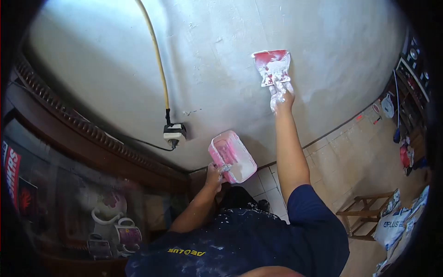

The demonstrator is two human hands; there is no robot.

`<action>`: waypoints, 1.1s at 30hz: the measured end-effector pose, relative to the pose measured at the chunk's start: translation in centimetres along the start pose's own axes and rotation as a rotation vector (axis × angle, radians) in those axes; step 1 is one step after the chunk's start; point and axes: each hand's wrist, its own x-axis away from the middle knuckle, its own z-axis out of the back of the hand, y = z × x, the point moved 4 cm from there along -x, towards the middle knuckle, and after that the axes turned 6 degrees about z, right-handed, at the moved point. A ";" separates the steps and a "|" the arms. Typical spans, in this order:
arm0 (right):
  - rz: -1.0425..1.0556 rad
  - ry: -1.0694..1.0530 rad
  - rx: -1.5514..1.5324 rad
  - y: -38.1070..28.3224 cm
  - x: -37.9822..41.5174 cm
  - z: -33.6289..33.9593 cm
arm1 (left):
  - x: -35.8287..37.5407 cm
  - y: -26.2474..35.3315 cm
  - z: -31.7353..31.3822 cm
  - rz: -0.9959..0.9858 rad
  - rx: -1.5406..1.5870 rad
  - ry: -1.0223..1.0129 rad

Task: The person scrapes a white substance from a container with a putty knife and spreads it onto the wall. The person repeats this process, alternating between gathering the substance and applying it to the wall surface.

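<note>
A red scraper (272, 59), smeared with white paste, lies with its wide edge against the grey-white wall (221, 60). Its lower part is in my right hand (280, 94), whose fingers are coated white and closed round it; my right arm is stretched out. Lower and to the left, my left hand (216, 175) grips the side of a pink tub (248, 147). The tub is tilted, and white paste lies in its lower end. Part of my left fingers is hidden by the tub.
A yellow cable (159, 60) runs down the wall to a socket box (175, 134), left of the tub. Dark wooden furniture with glass (74, 157) stands at the left. At the lower right are a wooden stool (364, 212) and bags (392, 228) on the tiled floor (341, 161).
</note>
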 end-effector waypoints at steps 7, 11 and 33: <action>-0.168 0.126 0.055 2.3 3.0 9.3 | -0.6 -2.1 1.4 0.016 0.064 0.002; -0.101 -0.049 -0.022 0.1 1.7 6.1 | -0.9 -2.3 1.6 0.052 0.030 -0.067; -0.317 -0.102 -0.040 1.1 4.7 1.8 | -0.9 -2.8 1.5 0.096 0.051 -0.036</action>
